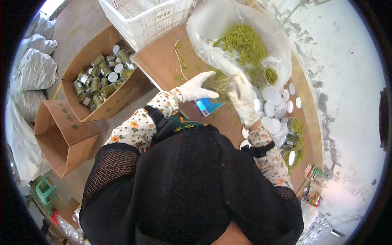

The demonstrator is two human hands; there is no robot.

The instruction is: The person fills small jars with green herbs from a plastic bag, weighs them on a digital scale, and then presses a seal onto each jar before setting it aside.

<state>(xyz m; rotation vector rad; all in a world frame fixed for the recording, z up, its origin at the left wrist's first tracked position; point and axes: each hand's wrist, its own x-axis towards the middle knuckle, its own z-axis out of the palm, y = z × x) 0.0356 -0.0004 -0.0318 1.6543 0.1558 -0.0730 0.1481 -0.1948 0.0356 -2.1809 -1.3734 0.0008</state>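
My left hand, in a white glove, has thumb and fingers spread apart beside a blurred clump of green dried strands. On the clump's other side is my right hand, also gloved; its fingers are smeared by motion and what they hold, if anything, is unclear. Just below the clump sits a blue scale with a lit display. A large clear plastic bag lies open beyond my hands with loose green strands inside. At its near edge stands an open jar of green strands.
White lids and several filled jars lie to the right on the wooden table. A white crate stands behind. Left are a cardboard box of lidded jars and another open box.
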